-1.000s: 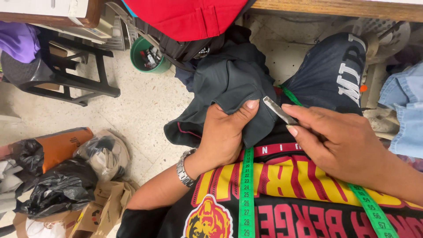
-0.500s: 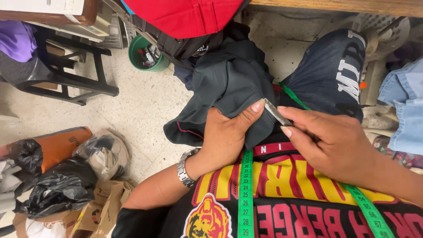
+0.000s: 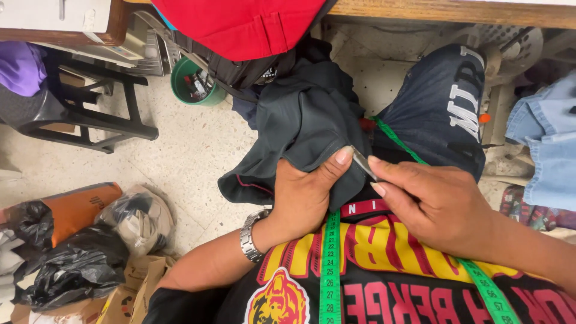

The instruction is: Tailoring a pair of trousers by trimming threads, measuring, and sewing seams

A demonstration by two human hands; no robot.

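Note:
A dark grey garment (image 3: 303,123) lies bunched over my lap. My left hand (image 3: 309,195) grips a fold of it, thumb pressed on the hem edge. My right hand (image 3: 429,204) pinches a small thin metal blade (image 3: 363,163) whose tip touches the cloth right beside my left thumb. A green measuring tape (image 3: 329,264) hangs round my neck over my black, red and yellow shirt. A silver watch (image 3: 249,234) sits on my left wrist.
A red cloth (image 3: 246,24) hangs from the wooden table edge above. A green bucket (image 3: 193,81) and black chair legs (image 3: 114,123) stand on the speckled floor at left. Black bags (image 3: 72,270) and cardboard lie lower left. Blue denim (image 3: 549,138) is at right.
My right hand has brought the blade leftward until its tip meets the cloth at my left thumb. My left hand keeps its grip on the garment.

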